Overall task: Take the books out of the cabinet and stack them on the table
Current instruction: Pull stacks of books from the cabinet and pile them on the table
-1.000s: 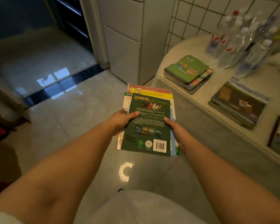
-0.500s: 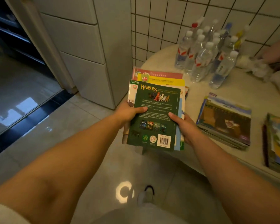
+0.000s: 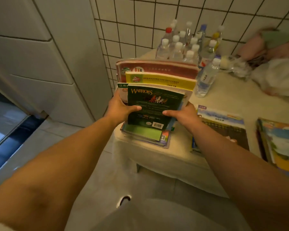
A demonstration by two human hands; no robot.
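Gripping a bundle of books (image 3: 155, 97) from either side, the left hand (image 3: 119, 106) and right hand (image 3: 183, 112) hold it over a green-covered pile (image 3: 145, 135) at the counter (image 3: 227, 99) corner. Water bottles (image 3: 187, 45) crowd just behind; another book stack (image 3: 223, 124) lies beside the right hand.

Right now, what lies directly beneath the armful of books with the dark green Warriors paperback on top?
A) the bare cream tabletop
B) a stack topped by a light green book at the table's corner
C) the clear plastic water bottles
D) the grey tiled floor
B: both hands, left hand and right hand, hold the armful topped by the dark green Warriors paperback just over the light green book on the stack at the corner of the cream table.
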